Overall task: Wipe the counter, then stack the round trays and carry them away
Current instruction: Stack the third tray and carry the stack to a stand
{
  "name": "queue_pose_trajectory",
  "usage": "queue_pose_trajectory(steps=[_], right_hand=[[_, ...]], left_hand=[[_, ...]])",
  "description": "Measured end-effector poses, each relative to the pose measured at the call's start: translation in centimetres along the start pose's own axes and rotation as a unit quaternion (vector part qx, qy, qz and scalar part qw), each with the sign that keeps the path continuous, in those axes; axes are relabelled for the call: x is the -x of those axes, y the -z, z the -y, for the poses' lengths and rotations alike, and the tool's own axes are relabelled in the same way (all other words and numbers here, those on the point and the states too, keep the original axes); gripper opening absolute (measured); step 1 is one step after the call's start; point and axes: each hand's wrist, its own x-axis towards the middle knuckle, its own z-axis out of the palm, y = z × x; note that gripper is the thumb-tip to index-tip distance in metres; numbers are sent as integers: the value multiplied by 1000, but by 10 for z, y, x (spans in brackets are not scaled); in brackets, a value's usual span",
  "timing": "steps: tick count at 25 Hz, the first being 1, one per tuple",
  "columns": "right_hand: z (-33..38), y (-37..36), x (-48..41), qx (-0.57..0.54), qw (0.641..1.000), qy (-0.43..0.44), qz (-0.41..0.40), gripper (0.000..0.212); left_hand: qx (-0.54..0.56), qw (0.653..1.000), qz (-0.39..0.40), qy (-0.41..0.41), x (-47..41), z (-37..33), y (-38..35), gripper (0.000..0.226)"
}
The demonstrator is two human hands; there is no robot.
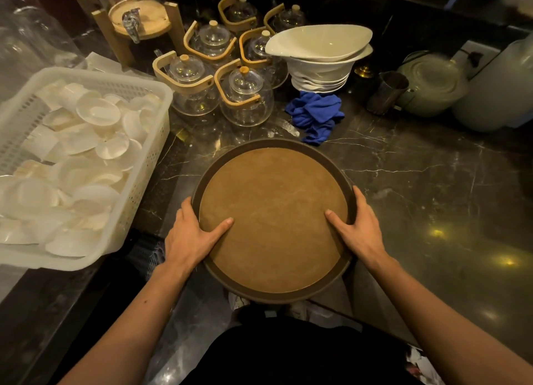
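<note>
The dark marble counter is seen carrying the round tray at its near edge, the tray's near rim overhanging toward the person. The tray is gripped on opposite sides, centred between the left hand and the right hand, neither nearer; thumbs are laid on its brown face. A blue cloth is left crumpled just beyond the far rim.

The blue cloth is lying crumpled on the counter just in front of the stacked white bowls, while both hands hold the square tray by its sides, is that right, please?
Nearly: the tray is round, not square, as the head view shows. The rest holds: the blue cloth lies crumpled on the counter in front of the stacked white bowls, and the left hand and right hand hold the tray by its sides.
</note>
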Motion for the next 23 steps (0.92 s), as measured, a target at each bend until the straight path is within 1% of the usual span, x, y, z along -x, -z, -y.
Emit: queue_pose_trajectory(steps=[8, 12, 17, 23], right_hand=[[8, -13, 25, -39, 996, -8, -76, 93], [16, -8, 35, -54, 993, 10, -107, 92], [26, 7, 40, -64, 989, 43, -128, 91], [28, 29, 42, -80, 985, 88, -123, 90]], left_hand=[[79, 996, -34, -40, -2, 8, 12, 110], [97, 992, -50, -60, 3, 6, 21, 110], [117, 988, -72, -70, 9, 6, 30, 111], [118, 985, -111, -60, 31, 2, 34, 114]])
